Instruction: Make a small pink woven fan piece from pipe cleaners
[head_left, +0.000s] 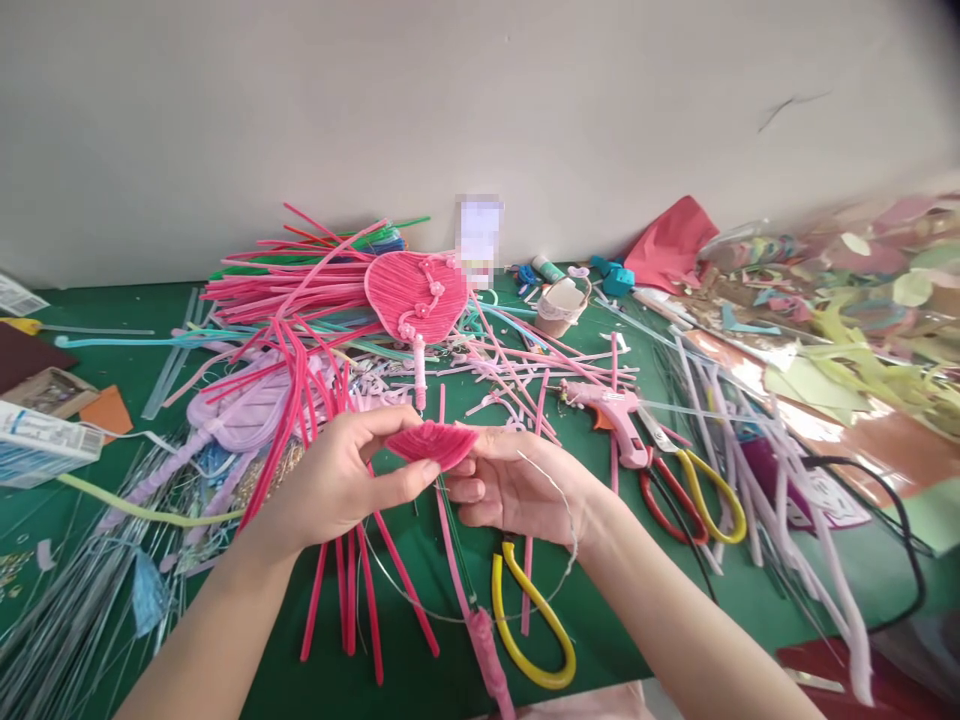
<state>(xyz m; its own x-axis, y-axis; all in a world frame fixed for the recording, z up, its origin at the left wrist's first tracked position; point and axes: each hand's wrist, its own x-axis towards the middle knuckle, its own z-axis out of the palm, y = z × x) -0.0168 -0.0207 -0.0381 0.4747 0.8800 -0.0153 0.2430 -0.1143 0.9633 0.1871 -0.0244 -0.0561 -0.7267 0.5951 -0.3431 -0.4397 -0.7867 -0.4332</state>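
Observation:
Between my two hands is a pinkish-red piece of ridged pipe cleaners, shaped like a small fan or petal. My left hand pinches its left side, thumb on the near edge. The right side is gripped by my right hand, whose other fingers curl underneath. Thin green wires run down from below the piece to a pink wrapped stick. A thin pale wire loops below and past my right wrist. Behind my hands lies a round pink pipe-cleaner fan with small flowers and a wrapped handle.
Yellow-handled scissors lie below my right hand. Rightward are a pink glue gun, red-handled cutters and lilac pipe cleaners. Red pipe cleaners, a lilac fan and metal wires cover the left. A small bucket stands behind.

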